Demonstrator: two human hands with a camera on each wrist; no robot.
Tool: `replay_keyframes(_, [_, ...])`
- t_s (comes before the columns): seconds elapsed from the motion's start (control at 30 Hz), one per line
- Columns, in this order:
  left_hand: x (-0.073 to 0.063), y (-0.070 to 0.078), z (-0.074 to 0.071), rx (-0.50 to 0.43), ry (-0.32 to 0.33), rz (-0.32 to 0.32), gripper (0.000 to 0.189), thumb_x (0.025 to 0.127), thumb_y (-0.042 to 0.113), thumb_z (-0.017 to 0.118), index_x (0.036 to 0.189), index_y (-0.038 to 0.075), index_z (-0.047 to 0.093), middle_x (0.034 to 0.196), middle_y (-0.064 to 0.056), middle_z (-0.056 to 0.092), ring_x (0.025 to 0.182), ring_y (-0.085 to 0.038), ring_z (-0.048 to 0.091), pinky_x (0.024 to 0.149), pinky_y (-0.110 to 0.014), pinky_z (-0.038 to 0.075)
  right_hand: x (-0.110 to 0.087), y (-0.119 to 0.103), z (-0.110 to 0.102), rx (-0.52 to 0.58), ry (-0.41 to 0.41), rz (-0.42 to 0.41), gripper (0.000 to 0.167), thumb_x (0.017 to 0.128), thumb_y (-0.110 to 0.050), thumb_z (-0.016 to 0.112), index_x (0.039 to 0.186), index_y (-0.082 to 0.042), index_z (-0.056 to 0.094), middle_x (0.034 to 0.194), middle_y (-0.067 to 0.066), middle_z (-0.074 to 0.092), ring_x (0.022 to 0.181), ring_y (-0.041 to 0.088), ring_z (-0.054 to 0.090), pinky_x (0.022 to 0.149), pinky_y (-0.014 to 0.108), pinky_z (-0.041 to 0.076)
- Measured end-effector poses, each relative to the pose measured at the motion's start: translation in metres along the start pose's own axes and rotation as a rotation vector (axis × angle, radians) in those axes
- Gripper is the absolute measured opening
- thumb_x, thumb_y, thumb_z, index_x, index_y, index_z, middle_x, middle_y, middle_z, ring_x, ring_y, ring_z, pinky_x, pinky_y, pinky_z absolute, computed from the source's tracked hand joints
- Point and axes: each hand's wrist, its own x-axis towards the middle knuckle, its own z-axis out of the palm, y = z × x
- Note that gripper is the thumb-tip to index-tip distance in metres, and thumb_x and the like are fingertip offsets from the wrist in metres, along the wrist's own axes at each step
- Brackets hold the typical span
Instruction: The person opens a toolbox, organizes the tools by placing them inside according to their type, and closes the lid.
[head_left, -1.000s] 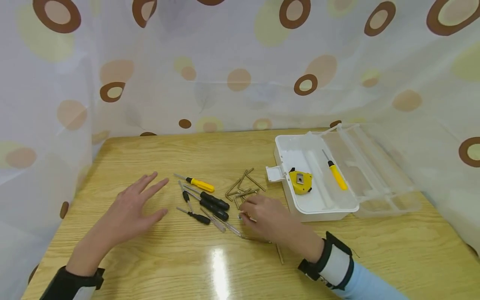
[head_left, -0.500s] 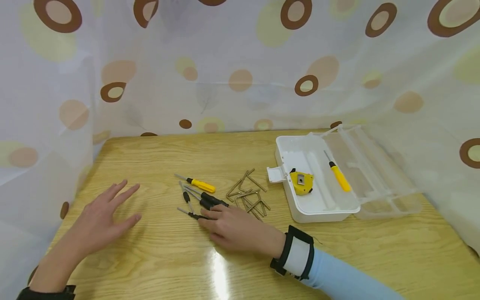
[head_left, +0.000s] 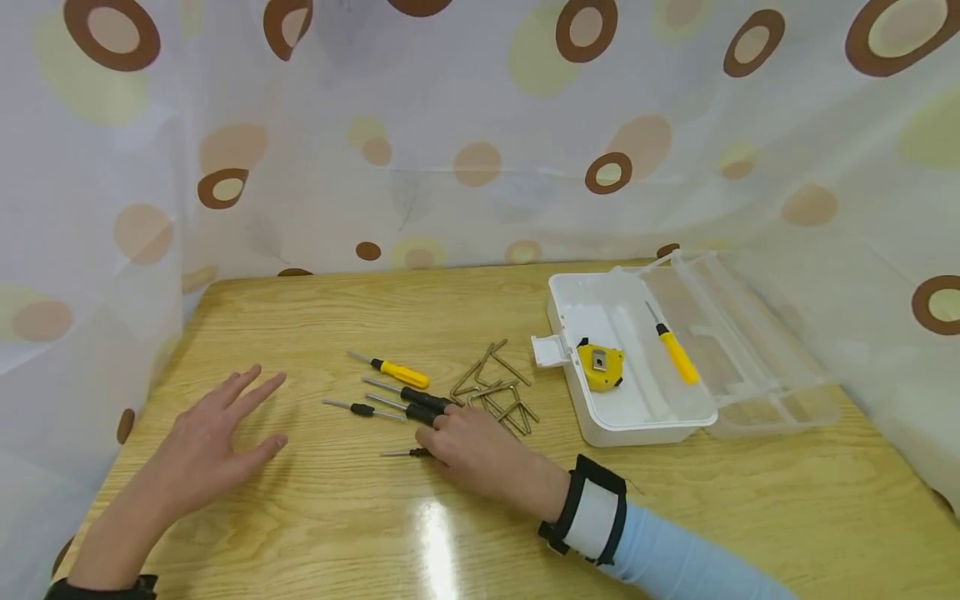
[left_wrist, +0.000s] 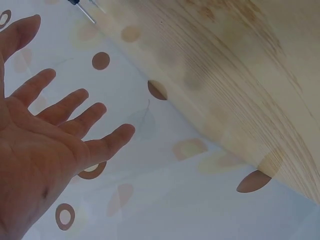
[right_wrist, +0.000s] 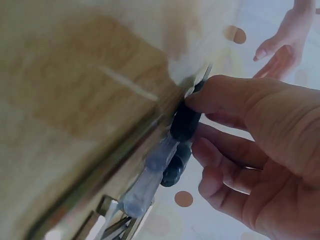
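My right hand is low over the table, its thumb and fingertips pinching the black handle of a small screwdriver. Its thin shaft points left; most of the handle is covered in the head view. Just beyond the fingers lie two larger black-handled screwdrivers, partly hidden by the hand. A thin double-ended driver with a black middle lies left of them. Clear-handled screwdrivers show beside the hand in the right wrist view. My left hand hovers at the left, fingers spread, holding nothing.
Several brass-coloured hex keys lie in a loose pile. A yellow screwdriver lies behind the black ones. At the right, a white toolbox with its clear lid raised holds a yellow tape measure and another yellow screwdriver.
My right hand has moved left from the hex keys to the black screwdrivers and taken the small one, which has shifted. The double-ended driver has turned. My left hand has drawn back left.
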Motion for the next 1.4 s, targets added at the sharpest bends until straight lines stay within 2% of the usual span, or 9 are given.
replay_keyframes(0.17, [0.001,0.000,0.001,0.014,0.044,0.034,0.080,0.088,0.032,0.080,0.157,0.023,0.043,0.155,-0.026,0.045,0.135,-0.056,0.046,0.085,-0.081,0.042,0.000,0.001,0.001,0.063,-0.017,0.034,0.006,0.093,-0.018,0.074,0.097,-0.015,0.071,0.093,0.002,0.075,0.086,0.016,0.067,0.068,0.027,0.056])
replay_keyframes(0.27, [0.002,0.001,0.002,0.000,0.023,0.022,0.080,0.089,0.033,0.079,0.158,0.023,0.041,0.157,-0.025,0.044,0.137,-0.056,0.044,0.086,-0.082,0.041,-0.001,0.003,0.000,0.111,0.011,0.043,0.005,0.093,-0.015,0.073,0.098,-0.014,0.072,0.092,0.002,0.074,0.085,0.016,0.065,0.069,0.027,0.055])
replay_keyframes(0.47, [-0.001,0.005,0.007,-0.011,-0.025,-0.003,0.079,0.090,0.036,0.078,0.159,0.024,0.040,0.158,-0.023,0.042,0.139,-0.055,0.043,0.088,-0.082,0.040,-0.011,0.017,-0.012,0.225,0.233,0.057,0.007,0.090,-0.007,0.073,0.097,-0.010,0.074,0.091,0.002,0.074,0.084,0.017,0.062,0.073,0.026,0.054])
replay_keyframes(0.6, [-0.002,0.007,0.009,-0.005,-0.006,0.015,0.080,0.089,0.035,0.079,0.158,0.024,0.041,0.158,-0.023,0.043,0.138,-0.055,0.044,0.089,-0.080,0.041,-0.021,0.039,-0.025,0.203,0.405,0.070,0.010,0.085,-0.004,0.079,0.094,-0.006,0.076,0.091,0.004,0.076,0.084,0.019,0.066,0.072,0.026,0.056])
replay_keyframes(0.7, [-0.001,0.009,0.009,0.003,0.005,0.026,0.080,0.088,0.034,0.079,0.158,0.024,0.041,0.158,-0.023,0.043,0.138,-0.055,0.044,0.089,-0.081,0.040,-0.027,0.057,-0.036,0.166,0.486,0.123,0.010,0.082,-0.003,0.082,0.091,-0.005,0.078,0.087,0.005,0.076,0.079,0.021,0.066,0.068,0.027,0.055])
replay_keyframes(0.87, [0.006,0.017,0.015,-0.002,-0.003,0.061,0.077,0.088,0.032,0.079,0.156,0.022,0.045,0.157,-0.023,0.044,0.139,-0.053,0.044,0.093,-0.080,0.040,-0.042,0.085,-0.046,0.164,0.522,0.255,0.011,0.082,-0.002,0.082,0.092,-0.002,0.079,0.086,0.009,0.077,0.079,0.024,0.068,0.066,0.034,0.057])
replay_keyframes(1.1, [0.016,0.039,0.026,-0.015,-0.030,0.121,0.072,0.089,0.032,0.078,0.154,0.022,0.047,0.158,-0.020,0.045,0.142,-0.049,0.043,0.098,-0.077,0.038,-0.077,0.117,-0.055,0.164,0.532,0.447,0.014,0.085,-0.001,0.078,0.098,0.001,0.080,0.086,0.014,0.078,0.076,0.030,0.068,0.062,0.039,0.051])
replay_keyframes(1.23, [0.020,0.049,0.032,-0.022,-0.027,0.168,0.072,0.088,0.030,0.079,0.153,0.021,0.049,0.157,-0.019,0.046,0.142,-0.049,0.045,0.101,-0.074,0.039,-0.095,0.132,-0.059,0.145,0.542,0.524,0.013,0.085,0.000,0.076,0.097,0.003,0.079,0.084,0.017,0.078,0.072,0.030,0.071,0.061,0.041,0.050])
replay_keyframes(1.4, [0.027,0.060,0.038,-0.043,-0.053,0.186,0.072,0.089,0.029,0.078,0.154,0.020,0.048,0.159,-0.019,0.044,0.144,-0.048,0.043,0.105,-0.074,0.037,-0.114,0.148,-0.063,0.129,0.578,0.610,0.011,0.085,0.000,0.076,0.094,0.005,0.078,0.082,0.020,0.077,0.068,0.031,0.071,0.061,0.041,0.050])
